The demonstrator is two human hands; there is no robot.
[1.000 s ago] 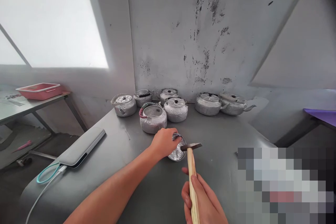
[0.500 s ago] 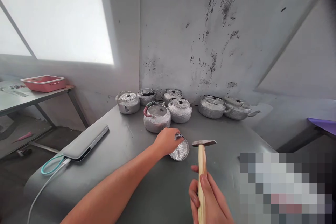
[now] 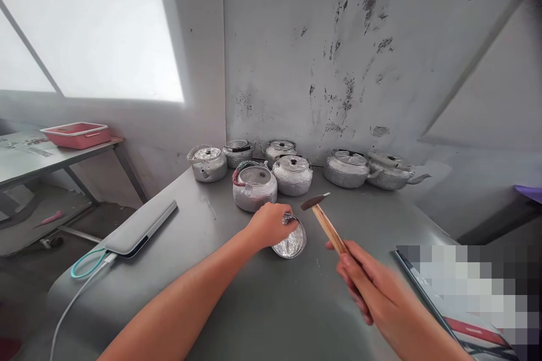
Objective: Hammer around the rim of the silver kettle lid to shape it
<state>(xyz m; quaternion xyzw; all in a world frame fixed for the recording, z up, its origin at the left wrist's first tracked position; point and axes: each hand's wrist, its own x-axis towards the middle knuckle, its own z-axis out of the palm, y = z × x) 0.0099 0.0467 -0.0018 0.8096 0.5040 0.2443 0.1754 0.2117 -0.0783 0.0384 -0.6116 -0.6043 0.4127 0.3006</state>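
My left hand grips the rim of a round silver kettle lid, its inner side facing me, tilted up from the tabletop. In my right hand is a hammer with a pale wooden handle, its dark metal head raised to the right of the lid and apart from it. Just beyond my left hand stands a lidless dented kettle with a red and green wrapped handle. A lidded kettle stands close to its right.
Several more silver kettles line the back of the grey table by the wall. A power bank with a white cable lies left. At right lies a flat printed item, partly blurred out. A pink basin sits on another table.
My right hand has moved right and tilted the hammer leftward, its head now higher and nearer the kettles. The left hand keeps its hold on the lid. The view has shifted slightly.
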